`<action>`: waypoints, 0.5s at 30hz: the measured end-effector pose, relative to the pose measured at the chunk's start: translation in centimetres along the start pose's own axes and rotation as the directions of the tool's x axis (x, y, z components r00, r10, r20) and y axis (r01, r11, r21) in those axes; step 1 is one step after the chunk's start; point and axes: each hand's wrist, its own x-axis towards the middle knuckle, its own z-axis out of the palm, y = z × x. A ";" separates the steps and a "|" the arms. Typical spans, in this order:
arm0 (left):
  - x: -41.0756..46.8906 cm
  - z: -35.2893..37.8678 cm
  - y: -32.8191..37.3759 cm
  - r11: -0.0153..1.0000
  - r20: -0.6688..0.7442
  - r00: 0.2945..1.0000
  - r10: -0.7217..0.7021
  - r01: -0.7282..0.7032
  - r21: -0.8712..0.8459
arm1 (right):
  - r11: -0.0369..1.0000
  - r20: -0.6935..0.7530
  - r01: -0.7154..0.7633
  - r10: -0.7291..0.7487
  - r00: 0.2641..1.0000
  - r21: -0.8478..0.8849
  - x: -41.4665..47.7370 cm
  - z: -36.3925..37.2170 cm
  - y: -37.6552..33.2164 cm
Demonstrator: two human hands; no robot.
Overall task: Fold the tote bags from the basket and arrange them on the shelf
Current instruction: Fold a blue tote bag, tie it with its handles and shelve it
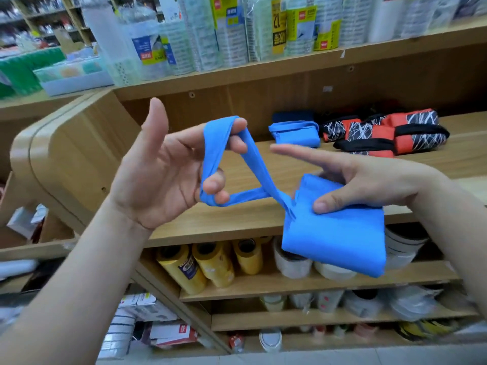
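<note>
A folded blue tote bag [337,233] hangs in the air in front of the wooden shelf [237,219]. My right hand [369,180] pinches its top edge, thumb on the front face, forefinger pointing left. The bag's blue strap [226,154] stretches up and left in a loop around the curled fingers of my left hand [163,167], palm toward me, thumb raised. On the shelf behind lie another folded blue tote bag [295,134] and, to its right, several folded red, black and white patterned tote bags [382,133]. No basket is in view.
The upper shelf [263,69] carries tall wrapped packs and plastic containers. Below the wooden shelf stand yellow rolls [208,264] and white rolls [292,262]. Lower shelves hold boxes and packets. A rounded wooden shelf end [66,154] stands at the left.
</note>
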 end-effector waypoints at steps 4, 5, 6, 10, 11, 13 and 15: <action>0.7 0.0 -0.8 0.991 -0.229 0.973 -0.033 0.061 0.116 | 0.814 -0.134 0.009 -0.107 0.985 -0.581 -0.5 1.0 -2.8; 1.0 0.1 -0.8 0.993 -0.235 0.972 -0.027 0.053 0.106 | 0.692 -0.149 -0.025 -0.120 0.981 -0.721 -0.2 1.4 -3.1; 1.4 0.3 -0.8 0.995 -0.223 0.975 -0.021 0.042 0.091 | 0.601 -0.169 -0.067 -0.115 0.979 -0.797 0.3 1.8 -3.3; 2.6 1.9 -0.9 0.999 -0.107 0.994 -0.018 0.022 0.035 | 0.482 -0.220 -0.134 -0.128 0.967 -0.866 2.3 2.4 -3.1; 2.6 2.0 -1.2 1.000 -0.110 0.994 0.005 -0.002 0.022 | 0.496 -0.241 -0.142 -0.142 0.960 -0.857 2.5 2.2 -3.0; 2.5 1.9 -1.8 0.997 -0.235 0.969 0.075 -0.076 0.005 | 0.553 -0.279 -0.141 -0.173 0.945 -0.821 2.3 1.4 -2.8; 2.4 1.7 -2.5 0.995 -0.502 0.862 0.075 -0.101 -0.025 | 0.644 -0.277 -0.089 -0.196 0.941 -0.760 1.9 0.7 -2.3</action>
